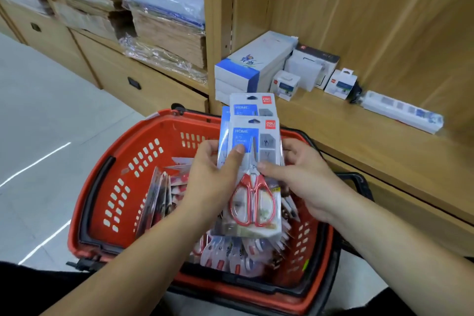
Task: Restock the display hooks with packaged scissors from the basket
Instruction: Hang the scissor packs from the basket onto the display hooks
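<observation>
Together gripped a stack of packaged scissors (256, 136) just over the red basket (123, 161): left hand (213, 181) curled round its left edge, thumb pressed on the front; right hand (305, 177) pinching the right edge. Saw more packs (230, 256) lying inside it.

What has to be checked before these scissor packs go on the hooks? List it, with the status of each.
1. Grip: left hand and right hand both pinch the stack of scissor packs above the basket: ok.
2. Packs squared up: the rear pack sits higher than the front one, so the holes do not line up: not ok.
3. Hang holes clear: the front hole and the rear hole are uncovered: ok.
4. Display hooks found and free: none in view: cannot tell.
5. Stock left: more packs lie in the basket: ok.
</observation>
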Action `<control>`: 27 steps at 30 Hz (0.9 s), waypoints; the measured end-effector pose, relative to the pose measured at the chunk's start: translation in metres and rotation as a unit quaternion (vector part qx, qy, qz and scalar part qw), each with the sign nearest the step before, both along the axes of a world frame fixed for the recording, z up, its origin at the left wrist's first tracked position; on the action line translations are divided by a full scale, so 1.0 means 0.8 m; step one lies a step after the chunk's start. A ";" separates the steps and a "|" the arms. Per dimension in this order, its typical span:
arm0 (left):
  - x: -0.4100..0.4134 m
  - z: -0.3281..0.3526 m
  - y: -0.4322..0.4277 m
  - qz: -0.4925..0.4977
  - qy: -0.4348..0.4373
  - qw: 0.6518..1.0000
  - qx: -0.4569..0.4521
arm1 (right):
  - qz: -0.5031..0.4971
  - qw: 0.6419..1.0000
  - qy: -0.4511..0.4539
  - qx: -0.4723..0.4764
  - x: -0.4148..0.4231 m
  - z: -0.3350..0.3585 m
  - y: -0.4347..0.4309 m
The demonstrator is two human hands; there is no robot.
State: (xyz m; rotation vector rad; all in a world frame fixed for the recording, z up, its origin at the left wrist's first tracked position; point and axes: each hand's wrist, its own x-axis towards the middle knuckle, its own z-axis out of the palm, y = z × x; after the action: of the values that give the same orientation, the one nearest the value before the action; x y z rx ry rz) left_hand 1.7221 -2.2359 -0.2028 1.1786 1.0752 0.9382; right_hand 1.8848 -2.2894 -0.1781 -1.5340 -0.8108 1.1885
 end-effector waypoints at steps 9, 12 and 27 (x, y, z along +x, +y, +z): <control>0.021 0.025 0.014 -0.049 -0.088 0.993 -0.061 | -0.156 0.981 0.106 0.054 0.089 0.021 -0.021; 0.031 0.035 0.013 -0.061 -0.109 0.990 -0.059 | -0.137 0.983 0.111 0.055 0.097 0.026 -0.034; 0.116 0.135 -0.035 -0.170 -0.105 0.979 0.031 | -0.195 0.970 0.016 0.146 0.120 0.144 -0.098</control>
State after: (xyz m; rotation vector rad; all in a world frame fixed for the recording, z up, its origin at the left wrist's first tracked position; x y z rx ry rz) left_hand 1.8147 -2.2638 -0.0947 1.2360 0.6531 0.8099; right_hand 1.9807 -2.3679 -0.0632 -1.3481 -0.5952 0.7661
